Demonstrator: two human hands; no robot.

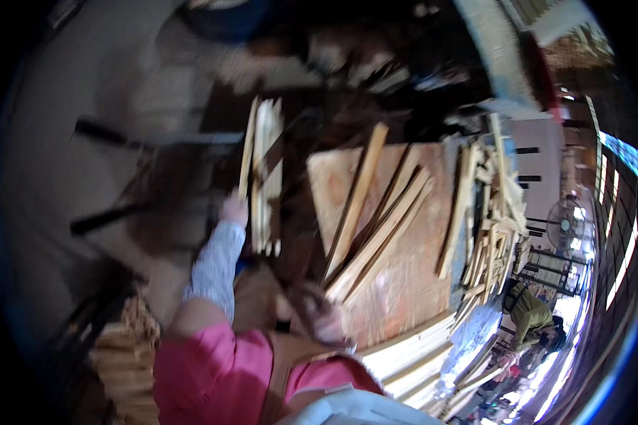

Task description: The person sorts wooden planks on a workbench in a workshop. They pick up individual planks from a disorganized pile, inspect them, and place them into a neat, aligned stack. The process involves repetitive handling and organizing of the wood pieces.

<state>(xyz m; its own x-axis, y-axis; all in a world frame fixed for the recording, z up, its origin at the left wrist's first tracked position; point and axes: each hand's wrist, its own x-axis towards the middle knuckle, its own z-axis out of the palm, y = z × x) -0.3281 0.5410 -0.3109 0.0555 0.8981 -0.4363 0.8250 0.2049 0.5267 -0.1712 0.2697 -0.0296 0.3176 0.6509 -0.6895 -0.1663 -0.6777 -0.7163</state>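
Left hand point(235, 210) stretched forward at the end of a grey-blue sleeve point(222, 258), I appear to have my fingers closed round the near end of a thin wooden strip point(249, 149), though blur softens the grip. The strip points away from me, its long axis almost in line with the forearm. Just to its right, and nearly parallel, lies a bundle of pale strips point(267, 166); my left hand is the nearer of the two, beside the bundle's left side. What carries the bundle is too dark for me to make out.

My right hand point(320, 317), smeared by motion blur, sits low by the near left side of a reddish-brown board point(422, 258), close to the near ends of several loose strips point(386, 230). These slant across the board from its left edge toward the far edge, leaning right as they go. Whether the right fingers are wide, narrow or on wood, I cannot tell.

Past the board's right edge, a jumbled heap of strips point(490, 237) lies within view, and a co-worker point(532, 315) bends over more wood well apart from my hands.
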